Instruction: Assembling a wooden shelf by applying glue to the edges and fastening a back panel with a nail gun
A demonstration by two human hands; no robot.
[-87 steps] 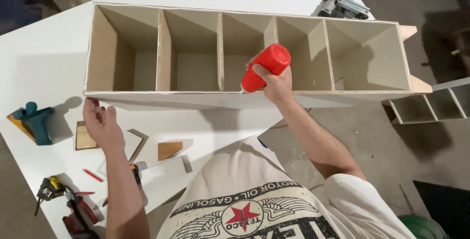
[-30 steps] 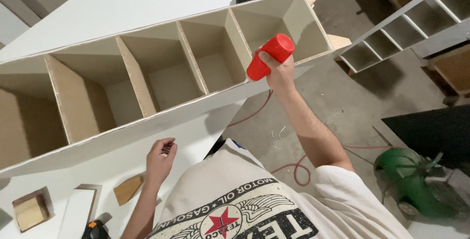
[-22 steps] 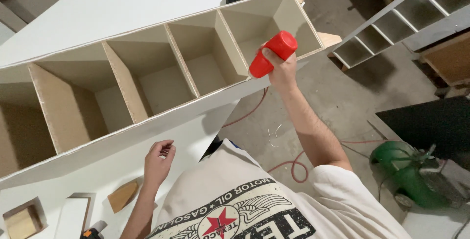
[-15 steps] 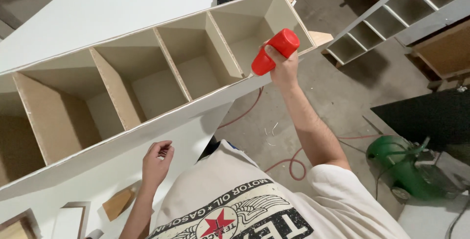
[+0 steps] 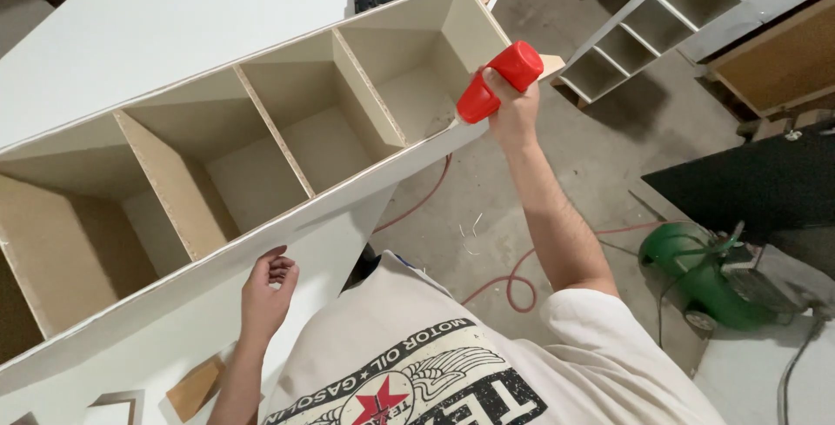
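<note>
Head cam, looking straight down. Closest in, the left hand (image 5: 265,290) rests with fingers loosely curled against the front edge of the long white-faced particleboard shelf unit (image 5: 261,181), not gripping anything, just steadying it on the white worktop (image 5: 156,16). A small wooden offcut block (image 5: 196,388) lies on the worktop near that wrist. Further out, the right hand (image 5: 513,112) is clenched around the red rubber mallet head (image 5: 498,83), which sits right at the far end of the unit's front edge, by the last compartment. Dividers all look seated and upright, so I'd guess the box is mostly together and it's just tapping the end joint flush that's left; can't tell how tight that joint is from here. Past it, a green air compressor (image 5: 696,273) and red hose (image 5: 513,277) sit on the concrete floor.
</note>
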